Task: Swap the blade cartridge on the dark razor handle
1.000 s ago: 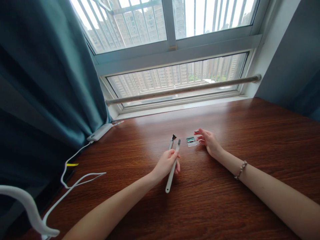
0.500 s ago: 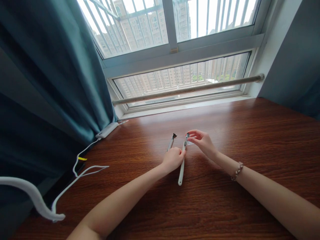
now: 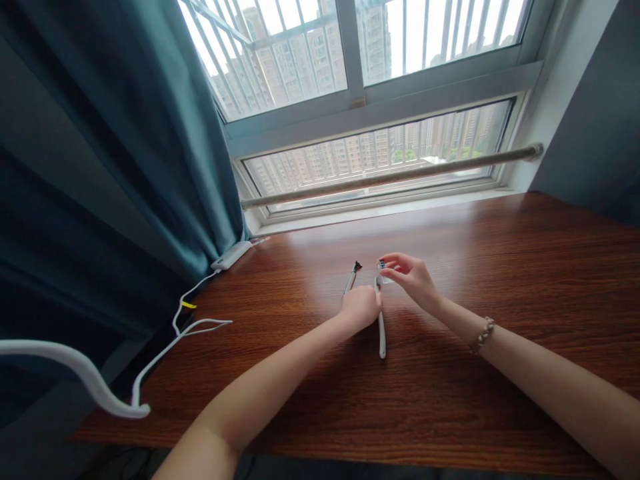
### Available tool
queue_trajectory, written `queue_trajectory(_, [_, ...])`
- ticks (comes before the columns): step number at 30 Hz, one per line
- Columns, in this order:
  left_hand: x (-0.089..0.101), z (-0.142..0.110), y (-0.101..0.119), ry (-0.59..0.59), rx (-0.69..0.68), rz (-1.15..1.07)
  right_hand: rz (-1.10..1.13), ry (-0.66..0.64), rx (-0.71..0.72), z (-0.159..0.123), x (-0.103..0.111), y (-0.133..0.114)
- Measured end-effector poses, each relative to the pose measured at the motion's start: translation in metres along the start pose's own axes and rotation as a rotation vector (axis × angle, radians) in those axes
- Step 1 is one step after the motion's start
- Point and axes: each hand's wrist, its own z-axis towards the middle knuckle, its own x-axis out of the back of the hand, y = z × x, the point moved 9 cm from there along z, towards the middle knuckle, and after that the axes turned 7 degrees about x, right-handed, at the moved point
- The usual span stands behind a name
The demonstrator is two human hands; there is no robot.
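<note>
My left hand [image 3: 361, 308] is closed around a white razor handle [image 3: 381, 328], which points away from me over the wooden table [image 3: 500, 267]. My right hand [image 3: 410, 275] pinches a small razor cartridge [image 3: 381, 264] between its fingertips, right above the far end of the white handle. A clear blade case is mostly hidden behind these fingers. A second razor handle [image 3: 351, 279], metal with a dark head, lies on the table just left of the white one, touching neither hand.
A teal curtain [image 3: 110, 153] hangs at the left. A white power bank [image 3: 231, 255] lies at the table's back left corner, with white cables [image 3: 165, 347] trailing off the left edge. A window with a metal rail [image 3: 390, 177] runs behind the table.
My right hand has picked the small cartridge up from the case and brought it left to the tip of the white handle. My left hand has turned the handle more upright.
</note>
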Motion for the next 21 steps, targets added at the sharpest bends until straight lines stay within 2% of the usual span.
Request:
queue_trajectory(5, [0.000, -0.004, 0.004, 0.033, -0.009, 0.071, 0.076, 0.044, -0.044, 0.001, 0.006, 0.013])
queue_trajectory(14, [0.000, -0.007, 0.014, 0.086, -0.109, 0.140, 0.202, 0.093, -0.095, 0.004, 0.010, 0.024])
queue_trajectory(21, [0.000, -0.011, 0.017, 0.121, -0.192, 0.151, 0.298, 0.112, -0.219, 0.001, 0.007, 0.038])
